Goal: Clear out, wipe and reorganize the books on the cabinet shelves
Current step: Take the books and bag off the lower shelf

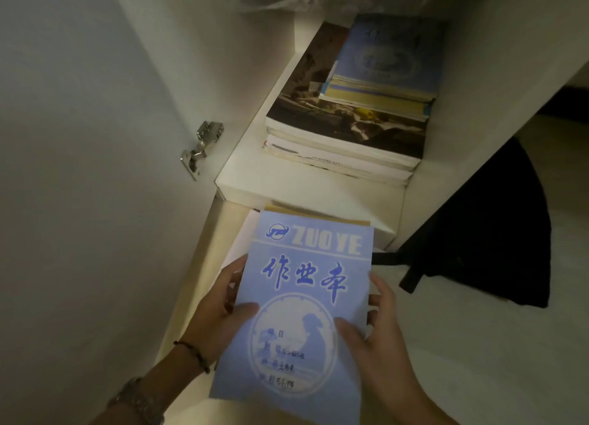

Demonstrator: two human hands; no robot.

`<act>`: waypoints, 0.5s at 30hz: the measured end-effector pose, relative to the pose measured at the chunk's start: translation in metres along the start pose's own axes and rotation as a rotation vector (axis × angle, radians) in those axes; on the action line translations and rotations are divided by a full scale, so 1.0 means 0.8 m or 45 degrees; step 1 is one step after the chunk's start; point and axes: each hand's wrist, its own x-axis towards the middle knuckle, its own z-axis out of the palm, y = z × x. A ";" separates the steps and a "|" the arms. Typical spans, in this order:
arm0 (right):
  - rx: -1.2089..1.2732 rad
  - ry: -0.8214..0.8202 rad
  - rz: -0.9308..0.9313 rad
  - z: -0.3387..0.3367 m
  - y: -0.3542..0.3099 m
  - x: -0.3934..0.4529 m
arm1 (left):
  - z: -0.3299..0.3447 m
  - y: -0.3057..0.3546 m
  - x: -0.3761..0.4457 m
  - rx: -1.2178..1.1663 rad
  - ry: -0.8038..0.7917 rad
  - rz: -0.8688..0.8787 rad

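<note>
Head view, from left to right: I see the open cabinet door (79, 169) with its metal hinge (201, 147). My left hand (220, 313) grips the blue exercise book (302, 303) by its left edge, thumb curled onto the cover. My right hand (379, 329) pinches its right edge, thumb on top. Beyond it, on the shelf (255, 176), lies a stack of books (347, 131). A black bag (487, 233) sits far right.

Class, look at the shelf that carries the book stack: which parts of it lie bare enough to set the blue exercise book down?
A bare strip of shelf lies left of and in front of the book stack, up to the cabinet's left wall. The stack crowds the right side. Both hands hold the blue exercise book lower down.
</note>
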 end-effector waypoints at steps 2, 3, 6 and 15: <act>0.004 -0.038 0.053 0.006 0.007 -0.005 | 0.000 -0.014 -0.005 -0.005 -0.017 -0.042; 0.010 -0.053 0.086 0.008 0.014 -0.005 | -0.001 -0.020 -0.006 -0.003 -0.023 -0.065; -0.036 -0.110 0.137 0.014 0.032 0.001 | -0.003 -0.036 -0.003 -0.002 -0.025 -0.142; -0.064 -0.084 0.247 0.028 0.070 0.031 | -0.002 -0.046 0.035 0.322 0.008 -0.120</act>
